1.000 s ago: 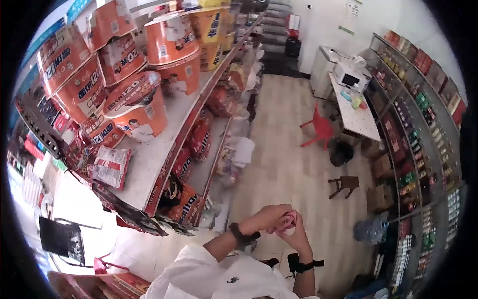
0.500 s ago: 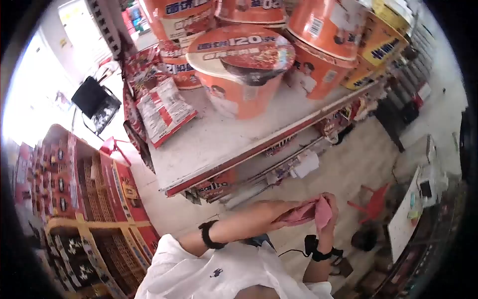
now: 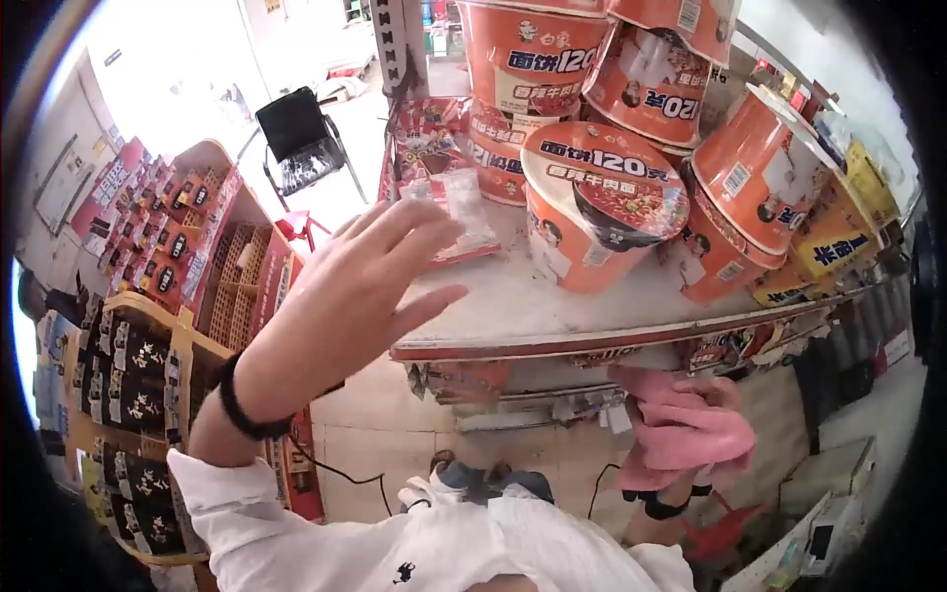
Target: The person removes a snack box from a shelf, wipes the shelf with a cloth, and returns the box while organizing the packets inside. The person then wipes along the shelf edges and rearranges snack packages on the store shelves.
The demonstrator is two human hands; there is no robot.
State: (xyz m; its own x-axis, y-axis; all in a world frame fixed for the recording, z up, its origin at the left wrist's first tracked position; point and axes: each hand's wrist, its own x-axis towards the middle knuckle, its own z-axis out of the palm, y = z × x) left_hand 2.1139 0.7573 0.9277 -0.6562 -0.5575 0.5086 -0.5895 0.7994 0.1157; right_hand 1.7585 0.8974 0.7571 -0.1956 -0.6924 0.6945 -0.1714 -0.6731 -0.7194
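Observation:
My left hand [image 3: 370, 271] is raised over the left end of the shelf [image 3: 533, 321], fingers stretched out and empty. Just beyond its fingertips lies a white and red snack packet [image 3: 469, 212], partly hidden by the hand. In my right hand [image 3: 722, 395] is a pink cloth [image 3: 686, 429], held low in front of the shelf edge; the cloth covers most of the fingers. An orange instant noodle tub [image 3: 582, 237] with a printed lid stands on the shelf, tilted in view, right of the packet.
Stacked orange noodle tubs [image 3: 760, 183] and yellow tubs [image 3: 838, 237] fill the shelf's back and right. Red snack bags [image 3: 429, 128] lie at its left end. A display rack [image 3: 148, 395] stands to the left, a black chair [image 3: 301, 138] behind. A red stool [image 3: 725, 528] is at lower right.
My left hand has let go of the pink cloth and moved up and left toward the packet. My right hand keeps the cloth, now lower and further right. The view has shifted left.

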